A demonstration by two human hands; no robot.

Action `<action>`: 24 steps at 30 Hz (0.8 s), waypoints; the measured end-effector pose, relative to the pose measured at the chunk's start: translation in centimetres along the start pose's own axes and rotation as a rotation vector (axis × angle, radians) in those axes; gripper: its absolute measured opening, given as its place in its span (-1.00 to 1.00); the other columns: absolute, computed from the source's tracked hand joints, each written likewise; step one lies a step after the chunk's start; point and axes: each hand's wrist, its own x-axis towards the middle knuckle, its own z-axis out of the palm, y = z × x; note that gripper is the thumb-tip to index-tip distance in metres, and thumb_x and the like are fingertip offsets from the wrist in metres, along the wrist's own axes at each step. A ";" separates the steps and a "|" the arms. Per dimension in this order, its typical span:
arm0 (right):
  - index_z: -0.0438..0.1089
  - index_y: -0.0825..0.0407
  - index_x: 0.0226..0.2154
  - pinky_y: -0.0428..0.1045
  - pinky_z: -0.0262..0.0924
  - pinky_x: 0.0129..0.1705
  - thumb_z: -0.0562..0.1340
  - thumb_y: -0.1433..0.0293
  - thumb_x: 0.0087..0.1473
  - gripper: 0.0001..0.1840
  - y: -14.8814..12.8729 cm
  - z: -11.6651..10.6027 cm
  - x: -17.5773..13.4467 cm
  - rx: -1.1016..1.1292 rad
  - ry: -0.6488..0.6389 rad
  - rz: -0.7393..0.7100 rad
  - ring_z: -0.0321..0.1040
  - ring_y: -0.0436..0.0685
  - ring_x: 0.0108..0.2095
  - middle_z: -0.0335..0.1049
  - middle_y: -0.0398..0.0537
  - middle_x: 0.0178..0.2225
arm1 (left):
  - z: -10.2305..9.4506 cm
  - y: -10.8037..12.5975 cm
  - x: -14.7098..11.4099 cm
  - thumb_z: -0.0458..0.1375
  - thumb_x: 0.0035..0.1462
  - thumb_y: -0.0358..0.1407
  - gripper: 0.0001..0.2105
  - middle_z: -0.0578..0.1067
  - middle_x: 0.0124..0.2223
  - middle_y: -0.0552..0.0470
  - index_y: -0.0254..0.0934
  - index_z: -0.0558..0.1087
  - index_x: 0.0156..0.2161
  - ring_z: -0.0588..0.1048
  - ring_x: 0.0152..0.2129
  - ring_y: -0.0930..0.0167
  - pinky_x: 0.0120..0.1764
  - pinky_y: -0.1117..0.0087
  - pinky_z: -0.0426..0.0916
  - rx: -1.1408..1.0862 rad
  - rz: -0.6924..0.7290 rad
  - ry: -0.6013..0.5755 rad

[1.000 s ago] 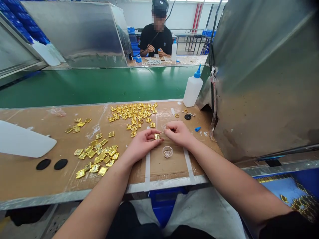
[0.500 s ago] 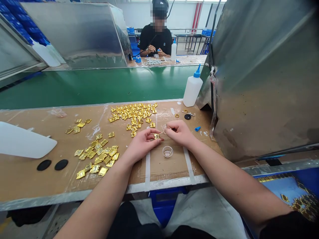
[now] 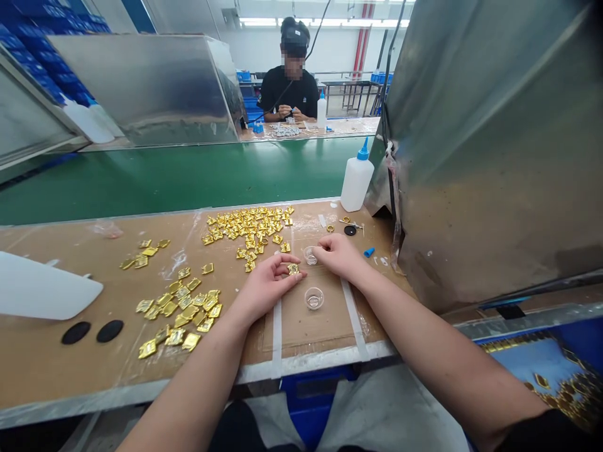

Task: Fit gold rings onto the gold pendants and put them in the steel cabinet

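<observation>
Near cup: on the cardboard, apparently for easy reach
Left hand: thumb and fingertips closed around a gold piece by its edges, seemingly leaving its face clear
Right hand: fingers pinched narrow at the far cup; cannot tell whether they grip anything
Gold heap: beyond the left hand, likely to stay handy
White bottle: upright at the back, probably out of the way

Pale wall, red pipes, bright strip lights; dark-framed tables beyond a long green surface.
</observation>
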 end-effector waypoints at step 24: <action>-0.08 -0.02 -0.71 -0.06 -0.30 -0.51 0.10 0.30 -0.07 -0.64 -2.2 0.2 -1.1 0.278 -0.079 -0.096 -0.20 -0.08 -0.56 -0.24 -0.26 -0.63 | 0.2 -0.7 0.3 0.33 0.13 -0.12 -0.67 0.48 -0.39 0.11 -0.21 0.49 -0.04 0.49 -0.43 0.40 -0.35 0.43 0.26 -0.015 0.025 -0.006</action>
